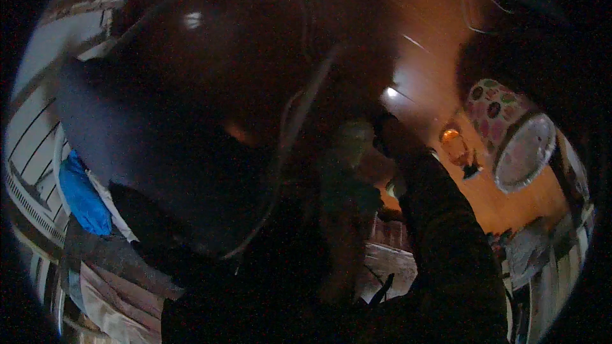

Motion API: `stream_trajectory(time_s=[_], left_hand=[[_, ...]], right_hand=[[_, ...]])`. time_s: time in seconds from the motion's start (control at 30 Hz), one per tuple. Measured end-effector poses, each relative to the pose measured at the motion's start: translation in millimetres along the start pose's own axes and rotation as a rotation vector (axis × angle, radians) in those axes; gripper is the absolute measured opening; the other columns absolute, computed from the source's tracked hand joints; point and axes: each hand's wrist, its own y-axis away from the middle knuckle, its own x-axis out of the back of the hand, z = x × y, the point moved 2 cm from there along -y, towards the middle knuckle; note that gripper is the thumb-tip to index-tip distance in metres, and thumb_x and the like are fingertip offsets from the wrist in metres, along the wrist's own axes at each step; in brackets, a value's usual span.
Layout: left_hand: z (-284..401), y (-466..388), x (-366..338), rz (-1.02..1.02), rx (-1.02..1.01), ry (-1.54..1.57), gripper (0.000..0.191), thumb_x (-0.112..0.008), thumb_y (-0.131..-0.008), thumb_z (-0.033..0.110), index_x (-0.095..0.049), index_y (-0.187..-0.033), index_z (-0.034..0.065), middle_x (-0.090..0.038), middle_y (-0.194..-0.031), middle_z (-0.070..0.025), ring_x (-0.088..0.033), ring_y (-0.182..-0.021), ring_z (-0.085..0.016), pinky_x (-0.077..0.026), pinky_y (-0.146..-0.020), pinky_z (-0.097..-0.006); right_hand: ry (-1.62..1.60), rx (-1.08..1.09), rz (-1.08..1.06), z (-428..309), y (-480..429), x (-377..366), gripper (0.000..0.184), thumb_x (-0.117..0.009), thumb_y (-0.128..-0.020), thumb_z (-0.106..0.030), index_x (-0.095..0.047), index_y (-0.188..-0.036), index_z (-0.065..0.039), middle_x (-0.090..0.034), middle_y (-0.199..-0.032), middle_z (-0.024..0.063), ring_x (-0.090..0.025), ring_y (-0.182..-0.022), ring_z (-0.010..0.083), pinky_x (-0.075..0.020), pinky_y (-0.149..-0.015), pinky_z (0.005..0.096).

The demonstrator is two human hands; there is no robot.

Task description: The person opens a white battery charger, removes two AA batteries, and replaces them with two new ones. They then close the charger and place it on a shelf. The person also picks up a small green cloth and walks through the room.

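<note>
The picture is very dark. My right hand (396, 134) is at the end of a dark sleeve, beside a large shadowed thing; its fingers and anything they hold are hard to make out. A dim, pale greenish thing (356, 138) lies just left of it. My left hand cannot be picked out in the shadow. A thin, pale cord or edge (306, 110) curves down across the dark middle. Dark clothing fills the lower middle.
At right, an orange-brown wooden surface (521, 205) bears a clear container (454, 145), a spotted patterned thing (495, 110) and an oval, foil-like tray (526, 153). A blue plastic bag or cloth (85, 196) is at left, near pale fabric (119, 315).
</note>
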Motion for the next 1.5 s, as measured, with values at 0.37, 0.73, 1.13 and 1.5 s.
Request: stream_trajectory(time_s=[0.37,0.73,1.13,1.5], left_hand=[[-36.3,6.3,-23.5,-0.207,-0.042,-0.126,0.029,-0.054,-0.083,0.016,-0.048,-0.11,0.0067,-0.053,-0.099,-0.0078,-0.053,-0.087,-0.018,-0.045,-0.07,-0.028],[-36.1,45.7,-55.4,-0.458,-0.095,-0.087,0.029,-0.053,-0.083,0.014,-0.048,-0.11,0.0063,-0.053,-0.101,-0.0083,-0.053,-0.087,-0.018,-0.045,-0.072,-0.0283],[-31.0,52.6,-60.5,-0.523,-0.094,-0.061,0.028,-0.053,-0.082,0.012,-0.049,-0.109,0.0058,-0.052,-0.102,-0.0088,-0.053,-0.087,-0.019,-0.045,-0.073,-0.0286],[-30.8,47.0,-44.8,-0.458,-0.117,-0.068,0.028,-0.052,-0.081,0.01,-0.049,-0.108,0.0054,-0.051,-0.103,-0.0093,-0.053,-0.087,-0.019,-0.045,-0.075,-0.0288]], right_hand=[[-0.496,-0.098,0.323,35.7,129.9,153.4,0.011,-0.056,-0.075,0.001,-0.056,-0.085,-0.003,-0.056,-0.084,0.0104,-0.055,-0.077,0.0228,-0.0449,-0.071,0.0284],[-0.281,0.635,1.476,-44.0,365.3,584.6,0.013,-0.061,-0.067,0.005,-0.055,-0.073,-0.005,-0.06,-0.083,0.0138,-0.058,-0.069,0.0297,-0.0489,-0.062,0.0343],[-0.154,0.395,0.985,-53.9,195.4,715.9,0.011,-0.061,-0.076,-0.008,-0.056,-0.079,0.001,-0.061,-0.074,0.006,-0.057,-0.07,0.0126,-0.0465,-0.065,0.0256],[-0.686,0.589,0.945,-66.6,330.5,604.2,0.014,-0.064,-0.074,-0.002,-0.051,-0.074,-0.005,-0.057,-0.069,0.0108,-0.057,-0.066,0.021,-0.0507,-0.065,0.0325]])
